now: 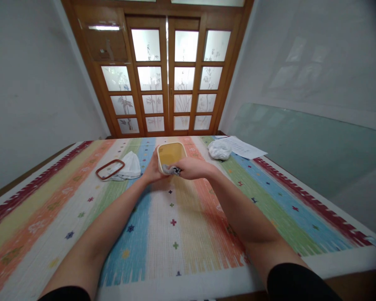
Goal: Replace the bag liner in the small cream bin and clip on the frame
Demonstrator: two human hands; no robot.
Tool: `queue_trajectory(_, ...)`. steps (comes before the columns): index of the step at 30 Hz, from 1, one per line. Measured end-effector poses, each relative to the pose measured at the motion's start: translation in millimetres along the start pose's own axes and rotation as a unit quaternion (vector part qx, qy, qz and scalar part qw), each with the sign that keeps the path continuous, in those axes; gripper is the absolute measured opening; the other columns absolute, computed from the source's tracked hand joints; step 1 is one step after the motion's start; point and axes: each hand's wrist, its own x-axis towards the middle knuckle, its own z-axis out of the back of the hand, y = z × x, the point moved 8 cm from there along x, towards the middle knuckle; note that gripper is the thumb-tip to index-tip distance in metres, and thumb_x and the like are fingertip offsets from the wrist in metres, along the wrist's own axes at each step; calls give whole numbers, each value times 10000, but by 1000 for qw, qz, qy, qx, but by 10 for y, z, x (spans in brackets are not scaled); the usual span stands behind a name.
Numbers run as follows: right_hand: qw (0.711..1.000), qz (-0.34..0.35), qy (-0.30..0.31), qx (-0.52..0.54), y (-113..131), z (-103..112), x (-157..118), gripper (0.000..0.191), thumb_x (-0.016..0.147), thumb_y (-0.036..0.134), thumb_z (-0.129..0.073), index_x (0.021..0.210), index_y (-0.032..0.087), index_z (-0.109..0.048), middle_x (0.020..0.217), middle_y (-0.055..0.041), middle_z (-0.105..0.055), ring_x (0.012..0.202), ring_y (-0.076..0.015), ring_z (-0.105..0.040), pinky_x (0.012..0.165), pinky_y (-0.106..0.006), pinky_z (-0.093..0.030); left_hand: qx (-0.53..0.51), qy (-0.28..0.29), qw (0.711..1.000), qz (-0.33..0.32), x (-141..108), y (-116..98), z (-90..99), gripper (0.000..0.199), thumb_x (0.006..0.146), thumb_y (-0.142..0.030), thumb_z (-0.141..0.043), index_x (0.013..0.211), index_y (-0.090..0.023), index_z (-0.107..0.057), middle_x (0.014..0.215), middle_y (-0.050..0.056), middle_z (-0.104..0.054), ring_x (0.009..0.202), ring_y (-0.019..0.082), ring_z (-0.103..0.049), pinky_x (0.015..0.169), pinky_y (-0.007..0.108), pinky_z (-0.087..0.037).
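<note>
Above the middle of the striped tablecloth, a yellow plastic container [173, 152] is tilted so that its open inside faces me. My left hand [154, 170] is wrapped round its left side and lower edge. A crumpled grey cloth [172, 169] is pinched in my right hand [194, 168] and pressed against the container's near rim. Some of my right fingers are hidden behind the cloth and the rim. To the left lies a brown rounded frame [110, 169], perhaps a lid's rim, partly over a white cloth [130, 166].
A bunched white cloth [219, 149] sits at the right, beside printed paper sheets [244, 147]. The striped tablecloth [188, 234] covers the table. A pale green glass panel [301, 142] leans on the right wall. Wooden doors with glass panes [168, 75] stand beyond the table.
</note>
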Motion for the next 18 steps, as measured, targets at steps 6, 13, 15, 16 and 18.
queue_trajectory(6, 996, -40, -63, -52, -40, -137, 172, 303, 977, 173, -533, 1207, 226, -723, 1181, -111, -790, 1039, -259, -738, 775, -297, -441, 6, -13, 1000, 23, -53, 116, 60, 1250, 717, -594, -888, 1667, -220, -168, 1624, 218, -397, 1508, 406, -436, 1251, 651, -360)
queue_trajectory(13, 972, -158, -176, 12, -312, -98, 295, 343, 1009, 300, -554, 1318, 187, -652, 1168, -145, -785, 1019, -291, -750, 791, -308, -488, 81, -7, 996, 18, -118, -2, -58, 841, 940, -453, -712, 1642, -245, -299, 1604, 187, -452, 1520, 361, -429, 1265, 611, -358)
queue_trajectory(15, 955, -206, -205, 59, -415, -103, 304, 348, 1064, 349, -475, 1298, 175, -665, 1160, -150, -786, 1039, -292, -750, 822, -315, -505, 86, 18, 996, 16, -172, -36, -211, 974, 907, -458, -743, 1682, -247, -193, 1660, 200, -371, 1566, 382, -360, 1278, 624, -335)
queue_trajectory(16, 947, -223, -214, 85, -448, -119, 316, 376, 1085, 384, -438, 1279, 168, -676, 1158, -155, -786, 1055, -293, -748, 837, -318, -513, 87, 25, 996, 16, -202, -42, -281, 1066, 878, -472, -771, 1697, -248, -127, 1693, 209, -311, 1591, 397, -310, 1285, 633, -318)
queue_trajectory(18, 936, -238, -220, 137, -468, -172, 360, 436, 1099, 448, -409, 1262, 151, -685, 1184, -167, -777, 1104, -295, -739, 876, -321, -528, 93, 23, 995, 24, -248, -25, -369, 1218, 823, -505, -822, 1707, -253, -24, 1731, 223, -216, 1618, 428, -234, 1289, 659, -295)
